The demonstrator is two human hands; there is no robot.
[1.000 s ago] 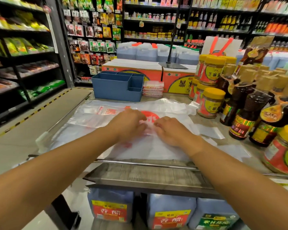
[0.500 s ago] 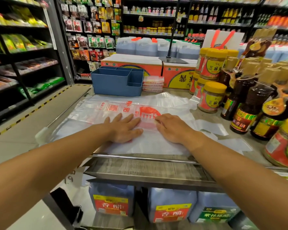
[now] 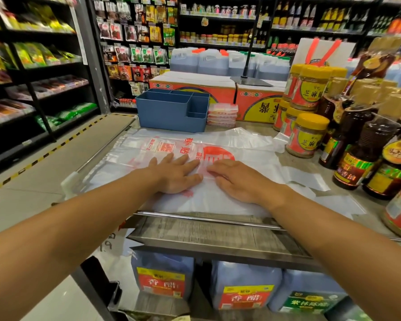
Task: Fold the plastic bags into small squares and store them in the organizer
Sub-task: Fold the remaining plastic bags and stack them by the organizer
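Note:
A clear plastic bag (image 3: 232, 144) with red print lies spread flat on the counter. My left hand (image 3: 175, 173) presses on its middle with straight, spread fingers. My right hand (image 3: 235, 179) lies flat beside it, fingertips nearly meeting the left ones. Behind the bag stands a blue organizer (image 3: 171, 110) with several compartments, nothing visible inside. To its right sits a small stack of folded bags (image 3: 222, 114).
Jars with yellow lids (image 3: 307, 135) and dark sauce bottles (image 3: 361, 147) crowd the counter's right side. Orange-red cartons (image 3: 252, 98) stand behind the organizer. A metal rail (image 3: 206, 218) runs along the counter's near edge. An aisle with shelves lies to the left.
My hands went from bunched fingers gathering plastic at the bag's middle to lying flat with straight fingers, and the bag now lies smoother and more spread.

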